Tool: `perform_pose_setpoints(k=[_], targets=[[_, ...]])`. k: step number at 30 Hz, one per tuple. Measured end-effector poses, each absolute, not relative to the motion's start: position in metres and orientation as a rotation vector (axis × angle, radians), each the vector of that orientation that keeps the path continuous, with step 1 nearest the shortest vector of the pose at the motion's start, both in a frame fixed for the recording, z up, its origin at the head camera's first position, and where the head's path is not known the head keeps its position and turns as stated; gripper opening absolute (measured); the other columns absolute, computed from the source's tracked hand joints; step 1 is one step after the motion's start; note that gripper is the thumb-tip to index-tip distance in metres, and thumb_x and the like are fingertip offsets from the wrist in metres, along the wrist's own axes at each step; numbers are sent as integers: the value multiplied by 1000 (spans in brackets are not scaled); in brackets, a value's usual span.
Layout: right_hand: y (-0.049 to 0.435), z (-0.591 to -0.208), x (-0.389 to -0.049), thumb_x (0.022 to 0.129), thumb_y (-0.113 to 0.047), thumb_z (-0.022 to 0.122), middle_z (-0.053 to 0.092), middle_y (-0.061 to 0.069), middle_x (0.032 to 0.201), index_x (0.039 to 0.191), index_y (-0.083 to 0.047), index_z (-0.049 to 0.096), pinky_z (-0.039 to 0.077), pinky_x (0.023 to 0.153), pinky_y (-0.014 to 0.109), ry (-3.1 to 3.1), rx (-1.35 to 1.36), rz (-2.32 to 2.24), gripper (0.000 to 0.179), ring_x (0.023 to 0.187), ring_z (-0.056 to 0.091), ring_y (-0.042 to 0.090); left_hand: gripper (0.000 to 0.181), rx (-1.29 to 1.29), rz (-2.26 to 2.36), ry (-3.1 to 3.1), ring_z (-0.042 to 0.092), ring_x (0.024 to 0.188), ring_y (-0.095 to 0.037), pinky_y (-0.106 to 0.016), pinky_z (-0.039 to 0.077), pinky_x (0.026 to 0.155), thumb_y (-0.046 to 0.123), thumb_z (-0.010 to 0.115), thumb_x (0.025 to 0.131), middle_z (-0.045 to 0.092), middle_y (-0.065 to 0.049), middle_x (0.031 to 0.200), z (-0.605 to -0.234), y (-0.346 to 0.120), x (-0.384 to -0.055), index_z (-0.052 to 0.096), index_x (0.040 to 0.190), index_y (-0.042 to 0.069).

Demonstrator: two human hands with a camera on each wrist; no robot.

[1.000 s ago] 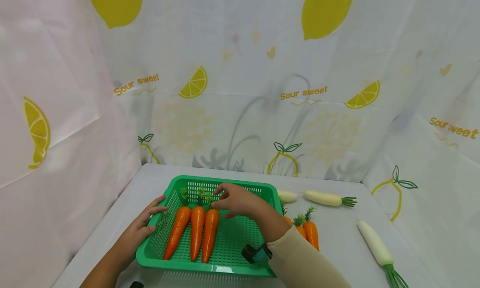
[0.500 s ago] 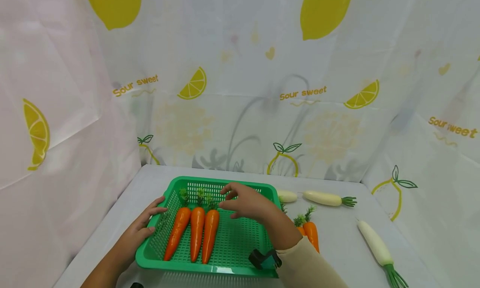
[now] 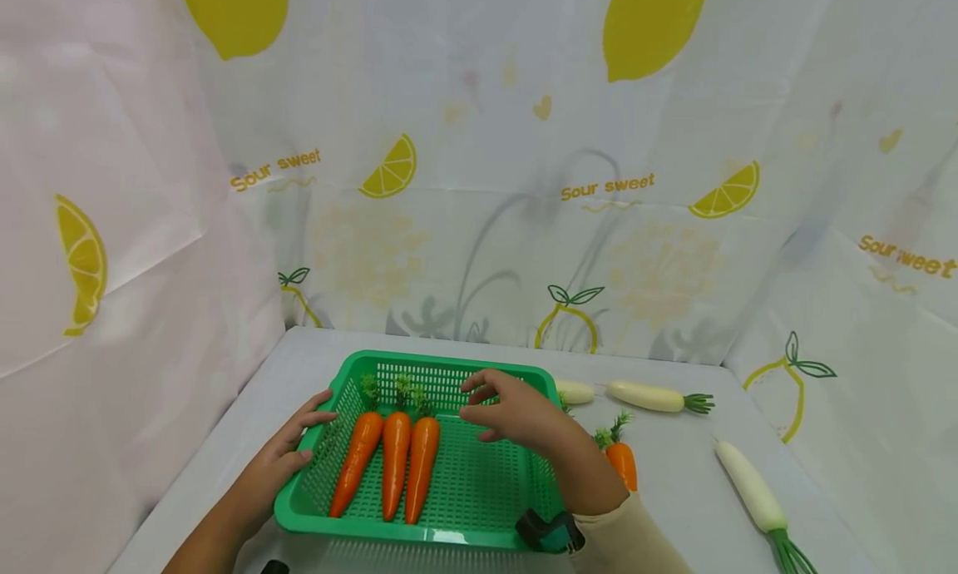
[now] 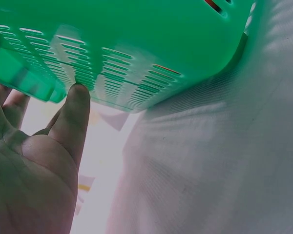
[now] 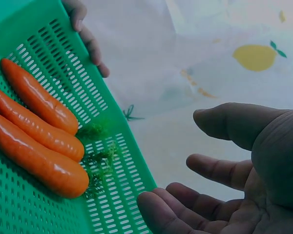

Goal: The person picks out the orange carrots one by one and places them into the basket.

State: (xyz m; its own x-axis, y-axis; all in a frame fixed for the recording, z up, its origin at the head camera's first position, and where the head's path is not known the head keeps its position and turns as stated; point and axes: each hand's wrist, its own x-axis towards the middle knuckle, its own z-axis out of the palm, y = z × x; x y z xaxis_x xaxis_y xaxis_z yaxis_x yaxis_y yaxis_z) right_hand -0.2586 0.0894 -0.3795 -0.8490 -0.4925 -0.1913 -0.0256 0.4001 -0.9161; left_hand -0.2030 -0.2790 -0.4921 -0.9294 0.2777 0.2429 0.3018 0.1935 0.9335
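3 orange carrots [image 3: 396, 466] lie side by side in left half of grn plastic basket [image 3: 479, 482], tops twd its back edge; basket's nr surface's [image 3: 688, 482] left edge. L hand [image 3: 275, 459] grips basket's left rim, fingers over, thumb vs. outer wall. R hand [image 3: 507, 408] hangs over basket's right half, fingers loosely bent, thumb apart, holding nothing. 2 white radishes [image 3: 647, 396] nr surface's back edge, 1 nr right edge.

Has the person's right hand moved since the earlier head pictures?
Yes: the right hand has moved rightward, away from the three tapered orange carrots in the green perforated plastic basket.
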Motion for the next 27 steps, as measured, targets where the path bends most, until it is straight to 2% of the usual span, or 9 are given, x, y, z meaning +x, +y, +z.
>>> perform_pose_setpoints(k=[8,21,27], targets=[[106,-384,-255,103,-27,66,55,21,141,143,-6,54,58,94,45,2239,-465,-1496,46,118,65,36,44,-601,-1907,-2398,17,142,20,-6,30,101,2,41,104,18,5,175,-492,-279,-204,48,147,4],[136,-391,-249,104,-28,65,53,19,141,143,-3,53,56,98,49,2277,-409,-1594,48,126,59,40,43,-603,-1904,-2400,18,142,19,-7,32,101,4,40,105,19,6,174,-493,-279,-205,49,147,5],[146,-396,-250,106,-29,63,53,26,141,142,-1,53,55,98,48,2261,-408,-1630,47,125,59,43,41,-604,-1899,-2401,19,142,19,-9,35,100,6,40,107,19,8,174,-493,-279,-204,49,147,4]])
